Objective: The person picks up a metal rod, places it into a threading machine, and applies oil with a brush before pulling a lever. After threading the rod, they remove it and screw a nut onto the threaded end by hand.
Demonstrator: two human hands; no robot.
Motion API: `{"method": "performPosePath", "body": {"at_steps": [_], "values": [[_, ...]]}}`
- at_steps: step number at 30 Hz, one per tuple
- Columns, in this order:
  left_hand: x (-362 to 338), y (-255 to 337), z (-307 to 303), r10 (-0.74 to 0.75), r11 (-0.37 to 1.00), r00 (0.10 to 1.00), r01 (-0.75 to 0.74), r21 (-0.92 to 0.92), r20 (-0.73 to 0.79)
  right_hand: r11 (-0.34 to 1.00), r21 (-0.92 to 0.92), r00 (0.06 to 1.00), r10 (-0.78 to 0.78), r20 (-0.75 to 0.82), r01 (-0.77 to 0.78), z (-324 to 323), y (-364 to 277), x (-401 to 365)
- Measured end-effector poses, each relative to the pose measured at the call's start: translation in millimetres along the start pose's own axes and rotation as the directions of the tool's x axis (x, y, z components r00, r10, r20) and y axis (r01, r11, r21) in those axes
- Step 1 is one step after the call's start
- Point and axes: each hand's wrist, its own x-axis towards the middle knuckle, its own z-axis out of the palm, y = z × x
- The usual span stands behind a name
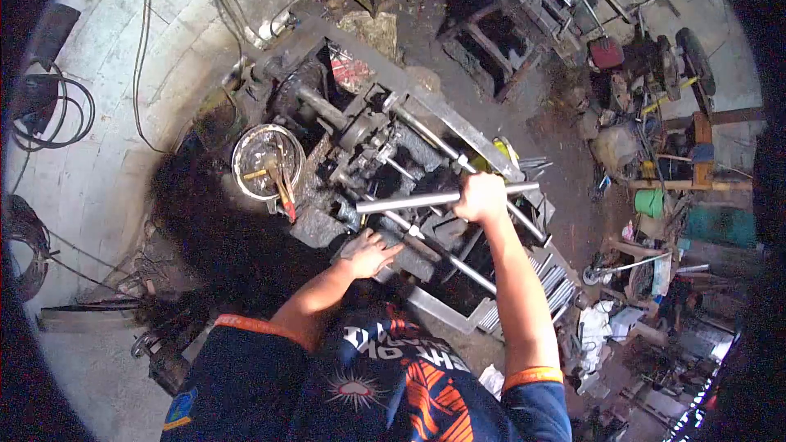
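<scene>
My right hand (pixel 481 198) is wrapped around a shiny metal rod (pixel 409 201), which lies crosswise above the machine (pixel 426 110). The rod's left end reaches over the machine's near side, close to my other hand. With fingers stretched out, my left hand (pixel 368 254) rests at the machine's near edge and holds nothing that I can see. Two long guide bars (pixel 467 272) run along the machine's bed beneath the rod. What lies directly under my left palm is hidden.
A round tin (pixel 242 170) with brushes stands on the machine's left side. Several metal rods (pixel 553 286) lie bundled at the lower right. Beyond are a metal frame (pixel 491 49) and cluttered parts along the right. Cables (pixel 141 57) hang at the left wall.
</scene>
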Motion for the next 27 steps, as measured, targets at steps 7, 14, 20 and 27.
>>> {"method": "performPosePath", "body": {"at_steps": [7,14,20,27], "values": [[3.7,5.7,-18.4,-0.029,0.999,0.994,0.033,-0.033,0.106,0.999,-0.005,0.991,-0.053,-0.126,0.052,14.2,4.4,-0.5],[1.5,4.2,-7.6,-0.034,0.999,0.998,0.036,-0.040,0.060,0.998,-0.014,0.983,-0.060,-0.176,0.059,13.0,0.8,-0.8],[2.9,6.2,-12.2,-0.018,1.000,0.996,0.017,0.006,0.088,0.997,-0.009,0.982,-0.076,-0.172,0.075,9.6,1.4,-3.0],[2.0,8.2,-20.2,-0.044,0.999,0.992,0.047,-0.018,0.115,0.994,0.013,0.955,-0.101,-0.279,0.109,16.3,4.0,-3.1]]}}
